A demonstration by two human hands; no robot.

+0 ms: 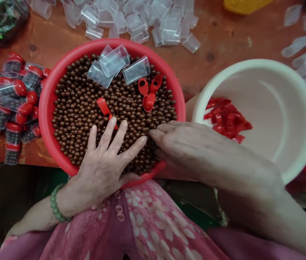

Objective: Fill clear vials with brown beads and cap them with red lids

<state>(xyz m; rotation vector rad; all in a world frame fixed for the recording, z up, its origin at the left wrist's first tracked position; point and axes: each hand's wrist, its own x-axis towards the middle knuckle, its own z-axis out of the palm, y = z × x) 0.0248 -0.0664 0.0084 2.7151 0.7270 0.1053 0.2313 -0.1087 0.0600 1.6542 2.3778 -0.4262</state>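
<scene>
A red plastic basin (44, 108) holds a thick layer of small round brown beads (88, 108). My left hand (105, 155) lies flat on the beads near the basin's near rim, its fingers spread and a green bead bracelet (56, 204) on the wrist. My right hand (199, 151) reaches in from the right, its bunched fingertips pressed into the beads; I cannot tell whether they hold any. Several clear plastic tubes (136, 70) and red flip caps (149, 102) lie on the beads. Another red cap (103, 107) sits just beyond my left fingertips.
A cream plastic basin (250, 66) to the right holds a pile of red caps (226, 117). Capped tubes filled with beads (13, 90) lie at the left on the wooden table (218, 39). Empty clear tubes (131, 21) are heaped beyond the red basin.
</scene>
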